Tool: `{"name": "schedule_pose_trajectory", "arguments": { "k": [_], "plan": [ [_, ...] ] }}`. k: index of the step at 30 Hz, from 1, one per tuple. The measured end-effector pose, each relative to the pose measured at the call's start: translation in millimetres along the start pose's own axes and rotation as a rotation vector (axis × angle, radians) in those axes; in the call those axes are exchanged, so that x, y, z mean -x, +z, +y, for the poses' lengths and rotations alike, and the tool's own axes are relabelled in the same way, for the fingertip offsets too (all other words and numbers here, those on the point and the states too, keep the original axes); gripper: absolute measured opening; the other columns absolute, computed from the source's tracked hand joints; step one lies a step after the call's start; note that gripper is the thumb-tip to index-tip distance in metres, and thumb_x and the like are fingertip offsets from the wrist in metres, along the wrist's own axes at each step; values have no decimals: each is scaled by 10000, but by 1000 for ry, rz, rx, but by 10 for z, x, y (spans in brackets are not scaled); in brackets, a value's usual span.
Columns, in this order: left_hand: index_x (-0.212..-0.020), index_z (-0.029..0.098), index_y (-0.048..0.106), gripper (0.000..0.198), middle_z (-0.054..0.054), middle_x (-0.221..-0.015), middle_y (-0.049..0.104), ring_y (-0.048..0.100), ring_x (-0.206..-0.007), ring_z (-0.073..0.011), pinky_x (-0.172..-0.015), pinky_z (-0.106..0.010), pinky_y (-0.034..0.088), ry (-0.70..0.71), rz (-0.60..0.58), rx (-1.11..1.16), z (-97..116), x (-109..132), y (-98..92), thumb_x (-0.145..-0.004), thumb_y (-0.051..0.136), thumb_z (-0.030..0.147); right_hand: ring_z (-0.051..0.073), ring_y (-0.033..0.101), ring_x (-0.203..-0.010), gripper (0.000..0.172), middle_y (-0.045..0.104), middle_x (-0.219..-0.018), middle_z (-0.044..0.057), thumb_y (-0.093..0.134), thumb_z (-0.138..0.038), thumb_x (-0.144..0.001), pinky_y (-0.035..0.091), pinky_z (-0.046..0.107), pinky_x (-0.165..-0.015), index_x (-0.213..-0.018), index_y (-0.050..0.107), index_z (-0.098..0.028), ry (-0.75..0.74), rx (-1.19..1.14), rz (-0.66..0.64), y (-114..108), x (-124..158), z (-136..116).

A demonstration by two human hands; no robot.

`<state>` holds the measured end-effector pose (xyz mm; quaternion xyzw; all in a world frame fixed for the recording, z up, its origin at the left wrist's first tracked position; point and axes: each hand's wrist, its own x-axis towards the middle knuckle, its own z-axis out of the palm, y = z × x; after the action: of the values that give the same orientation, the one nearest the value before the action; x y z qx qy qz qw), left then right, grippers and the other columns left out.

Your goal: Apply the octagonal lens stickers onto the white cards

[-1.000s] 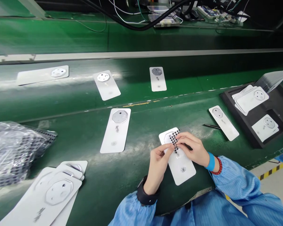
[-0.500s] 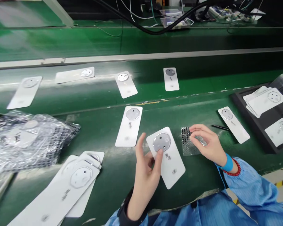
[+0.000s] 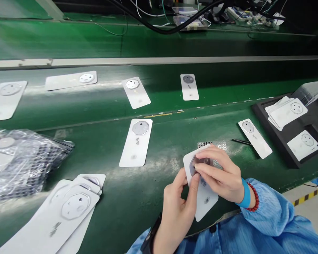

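Observation:
My left hand (image 3: pixel 178 204) grips a white rounded panel (image 3: pixel 205 203) by its left edge, thumb on the front. The panel is tilted and carries a grey octagonal disc with holes, dark characters and a small round mark. Over that disc is my right hand (image 3: pixel 222 173), its thumb and forefinger pinched together at one spot. Whatever lies between those fingertips is too small to make out. Behind the panel, partly covered, a clear sheet of small black dots (image 3: pixel 205 144) lies on the bench. A similar white panel (image 3: pixel 135 148) rests to the left of my hands.
A black tray (image 3: pixel 290 155) with stacked white panels stands at right, beside a lone panel (image 3: pixel 255 138) and a black pen-like tool (image 3: pixel 241 141). At left are a clear plastic bag (image 3: pixel 23 165) and overlapping panels (image 3: pixel 50 218). Several panels lie along the back strip.
My right hand has moved from the dotted sheet to the panel's disc. My left hand has brought the panel rightward, nearer the sheet and partly over it in view. The camera view has shifted slightly.

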<state>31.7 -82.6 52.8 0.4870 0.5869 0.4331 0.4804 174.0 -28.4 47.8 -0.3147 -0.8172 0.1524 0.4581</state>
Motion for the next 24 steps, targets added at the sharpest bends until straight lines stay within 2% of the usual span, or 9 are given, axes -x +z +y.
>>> {"name": "schedule_pose_trajectory", "arguments": {
  "k": [6,9,14,17,19,21,23,24],
  "plan": [
    [-1014,204,706,193,7,-680,667,566,-553,-121,-501,-182,442,26,25,-7,-1,-4,7,-905,556,257,207,660,-1089,286,727,-1081,105,472,-63,-937,550,419,-987,-1145,644,-162,-101,138,-125,-71,38,-21],
    [-1012,202,705,189,8,-698,673,568,-565,-120,-530,-182,458,39,17,5,-6,2,-1,-906,556,249,204,654,-1123,300,728,-1109,107,420,-95,-967,550,392,-993,-1164,640,-148,-162,226,-135,-89,46,-36],
    [-944,187,707,166,11,-662,640,527,-548,-114,-518,-185,439,31,84,48,-10,-12,-22,-896,574,273,226,556,-1274,361,669,-1243,144,387,-103,-966,489,400,-1065,-1265,588,-96,-164,258,-184,-80,103,-59],
    [-808,174,690,193,16,-588,582,473,-498,-109,-447,-187,391,-17,114,95,-5,-40,-27,-869,605,336,238,564,-1258,441,647,-1275,130,397,-75,-931,485,464,-1060,-1346,527,-148,-87,114,-200,-82,151,-67],
    [-718,171,671,246,16,-557,549,453,-482,-108,-430,-192,377,-56,127,126,6,-53,-24,-843,629,379,258,548,-1272,464,588,-1349,105,435,-84,-912,479,509,-1059,-1342,535,-231,37,-10,-109,-68,176,-82],
    [-672,170,665,277,12,-547,536,455,-480,-111,-440,-201,387,-95,175,132,20,-56,-17,-823,645,402,290,473,-1342,478,461,-1469,95,529,-138,-901,459,530,-1079,-1358,511,-274,229,-138,15,-29,190,-100],
    [-640,170,661,291,15,-524,516,441,-464,-106,-433,-203,379,-103,235,102,23,-53,-5,-814,651,403,298,458,-1356,592,385,-1518,127,592,-219,-900,491,495,-1057,-1449,375,-261,412,-313,58,33,190,-112],
    [-628,171,660,290,20,-507,505,426,-450,-100,-421,-200,366,-92,255,76,15,-50,2,-809,657,397,279,519,-1306,653,424,-1487,155,584,-243,-914,535,450,-1012,-1489,276,-242,482,-417,31,69,188,-116]
  ]
}}
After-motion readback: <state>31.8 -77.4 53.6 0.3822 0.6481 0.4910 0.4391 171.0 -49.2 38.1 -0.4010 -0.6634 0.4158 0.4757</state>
